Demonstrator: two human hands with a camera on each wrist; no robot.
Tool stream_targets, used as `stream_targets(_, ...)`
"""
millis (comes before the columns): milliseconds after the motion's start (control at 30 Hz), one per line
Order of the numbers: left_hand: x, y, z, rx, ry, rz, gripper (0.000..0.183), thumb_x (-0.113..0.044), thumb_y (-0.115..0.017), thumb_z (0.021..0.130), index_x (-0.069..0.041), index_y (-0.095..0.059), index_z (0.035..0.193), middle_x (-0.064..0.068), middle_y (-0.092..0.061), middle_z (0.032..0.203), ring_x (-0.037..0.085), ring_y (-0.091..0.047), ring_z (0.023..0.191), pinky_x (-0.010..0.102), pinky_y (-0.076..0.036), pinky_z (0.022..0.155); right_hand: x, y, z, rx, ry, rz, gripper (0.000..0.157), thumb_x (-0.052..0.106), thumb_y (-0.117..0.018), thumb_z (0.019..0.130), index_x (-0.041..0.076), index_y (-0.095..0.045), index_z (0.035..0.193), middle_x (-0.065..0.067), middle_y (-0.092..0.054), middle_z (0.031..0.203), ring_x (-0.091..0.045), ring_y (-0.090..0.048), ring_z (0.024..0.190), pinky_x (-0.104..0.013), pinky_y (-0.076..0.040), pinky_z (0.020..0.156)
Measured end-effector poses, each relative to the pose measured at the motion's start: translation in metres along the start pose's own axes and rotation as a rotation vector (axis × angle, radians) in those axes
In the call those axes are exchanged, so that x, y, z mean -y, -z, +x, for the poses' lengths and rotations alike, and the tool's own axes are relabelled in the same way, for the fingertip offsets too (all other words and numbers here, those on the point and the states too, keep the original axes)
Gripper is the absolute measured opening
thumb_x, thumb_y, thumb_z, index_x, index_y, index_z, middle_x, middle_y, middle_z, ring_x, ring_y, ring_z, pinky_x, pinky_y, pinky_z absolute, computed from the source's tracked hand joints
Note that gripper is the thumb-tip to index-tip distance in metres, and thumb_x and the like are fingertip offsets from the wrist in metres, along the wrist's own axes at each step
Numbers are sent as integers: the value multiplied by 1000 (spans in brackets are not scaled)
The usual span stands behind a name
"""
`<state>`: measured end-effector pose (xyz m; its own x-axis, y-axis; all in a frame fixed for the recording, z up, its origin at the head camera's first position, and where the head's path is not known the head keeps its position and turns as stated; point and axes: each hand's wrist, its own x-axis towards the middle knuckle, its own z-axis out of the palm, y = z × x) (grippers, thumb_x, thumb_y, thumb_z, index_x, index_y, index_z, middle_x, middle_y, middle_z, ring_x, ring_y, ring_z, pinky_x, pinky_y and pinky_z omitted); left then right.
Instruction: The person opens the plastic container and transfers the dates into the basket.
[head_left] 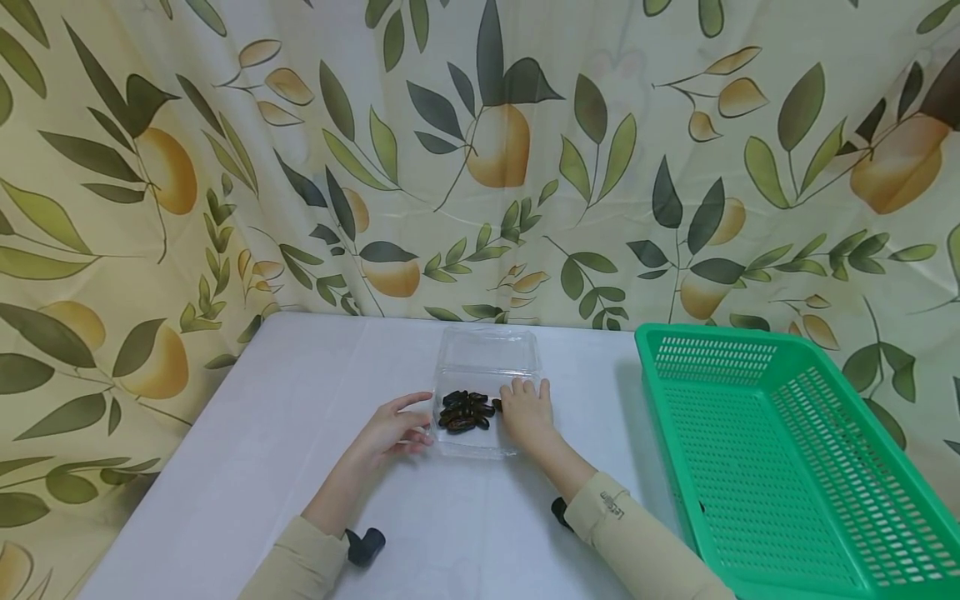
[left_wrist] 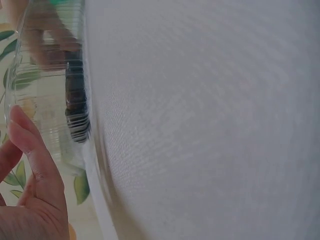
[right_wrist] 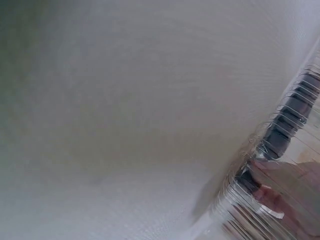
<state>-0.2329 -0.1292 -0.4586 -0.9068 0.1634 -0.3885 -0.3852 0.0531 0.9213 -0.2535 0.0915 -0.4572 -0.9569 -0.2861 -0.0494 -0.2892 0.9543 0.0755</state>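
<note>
At the far left, the white cloth (head_left: pixel 247 467) ends in a slanting edge against a fruit-and-leaf print curtain (head_left: pixel 480 250); a wide stretch of cloth runs from that edge to the left sleeve (head_left: pixel 300 558) and a black wrist camera (head_left: pixel 366 547) beside it; the left hand (head_left: pixel 393 427) grasps nothing, its fingers loosely spread and slightly bent, the tips at the left wall of a clear plastic clamshell box (head_left: pixel 472 452); I cannot tell how many of them touch it; the box sits between the hands, its lid (head_left: pixel 487 350) folded back on the far side, near the table's back edge; inside, a cluster of glossy dark brown dates (head_left: pixel 465 411) lies toward the left, with the transparent floor showing in front of it; just right of the cluster, a single date (right_wrist: pixel 247 181) is pinched between thumb and finger of the right hand (head_left: pixel 528 417), which reaches in over the box's right side; below that hand, a second black camera (head_left: pixel 561 512) shows beside the right sleeve (head_left: pixel 637 542); farther right, a strip of cloth separates the box from a green plastic basket (head_left: pixel 750 458), its long left rim bounding that room, well apart from the right hand but close to the sleeve.
</note>
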Motion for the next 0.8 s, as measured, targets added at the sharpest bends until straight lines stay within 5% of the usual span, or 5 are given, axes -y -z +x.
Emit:
stream_targets(367, 0, -1, 0, -4, 10, 1, 46, -7, -57, 87, -13, -48, 132, 7, -60, 77, 13, -62, 57, 22, -51, 52, 1, -1, -1, -20, 7, 3, 37, 13, -61, 86, 4, -51, 120, -15, -50, 110, -33, -43, 112, -57, -19, 103)
stream_targets(800, -8, -1, -8, 28, 9, 1, 49, -6, -55, 88, -9, -44, 135, 10, -63, 80, 12, -62, 57, 23, -52, 54, 3, 4, 0, -88, 14, 5, 34, 10, -58, 87, 10, -49, 120, -15, -50, 117, -32, -44, 113, -55, -24, 100)
